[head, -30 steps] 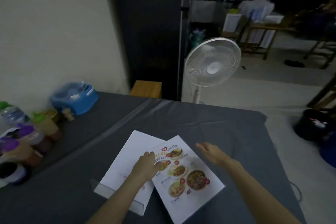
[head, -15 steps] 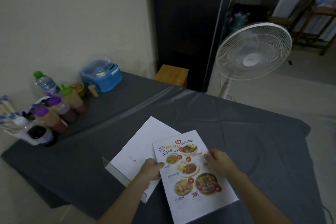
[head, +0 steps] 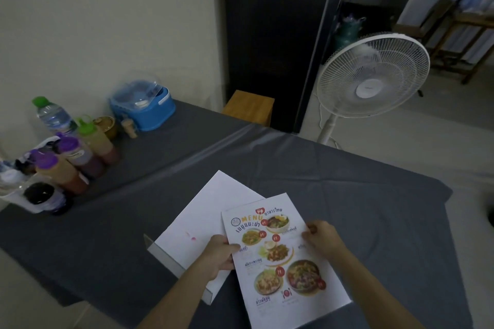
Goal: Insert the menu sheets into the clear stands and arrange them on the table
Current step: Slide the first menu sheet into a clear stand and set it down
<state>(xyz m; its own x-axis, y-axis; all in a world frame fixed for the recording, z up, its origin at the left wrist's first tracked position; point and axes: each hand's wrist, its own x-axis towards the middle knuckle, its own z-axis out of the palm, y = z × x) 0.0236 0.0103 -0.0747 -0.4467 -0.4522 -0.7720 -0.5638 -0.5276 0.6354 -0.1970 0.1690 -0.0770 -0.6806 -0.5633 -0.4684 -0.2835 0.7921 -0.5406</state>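
Observation:
A colourful menu sheet (head: 283,262) with food pictures is held over the grey tablecloth (head: 361,208). My left hand (head: 217,255) pinches its left edge and my right hand (head: 322,238) grips its right edge. Under and to the left lies a clear stand (head: 176,262) on its back, with a white sheet (head: 211,211) lying face down in it. My left forearm crosses the stand's near corner.
Sauce bottles (head: 74,157), a water bottle (head: 52,115) and a blue lidded container (head: 143,104) stand along the wall at the left. A white pedestal fan (head: 371,80) stands beyond the table's far edge. A wooden stool (head: 250,105) sits behind the table.
My right hand moved onto the menu sheet's right edge and both hands now grip it. The camera view shifted left and downward, bringing the bottles more into view.

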